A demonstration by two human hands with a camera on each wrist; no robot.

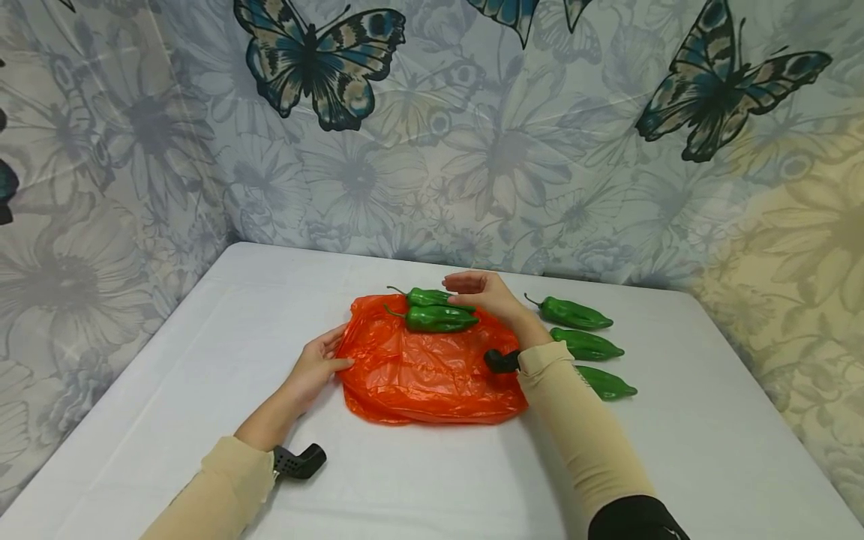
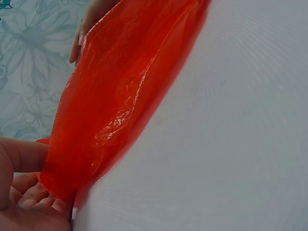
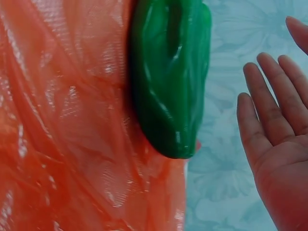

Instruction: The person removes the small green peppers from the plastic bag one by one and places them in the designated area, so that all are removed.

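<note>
my left hand (image 1: 313, 371) pinches thin orange-red plastic bag (image 1: 432, 367) at nine o'clock; my right hand (image 1: 490, 298) empty, fingers loose. two long green peppers (image 1: 440, 319) laid on, twelve o'clock; three more peppers (image 1: 586, 344) off, toward three.

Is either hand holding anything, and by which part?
The left hand holds the red plastic bag by its left edge; the right hand holds nothing.

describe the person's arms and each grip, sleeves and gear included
The left sleeve and right sleeve are beige with creased cuffs; higher up, the right one meets a black section with white marking. The left wrist device and right wrist device are black and curved, the left with tiny holes. Left grip and right grip wear no gloves.
</note>
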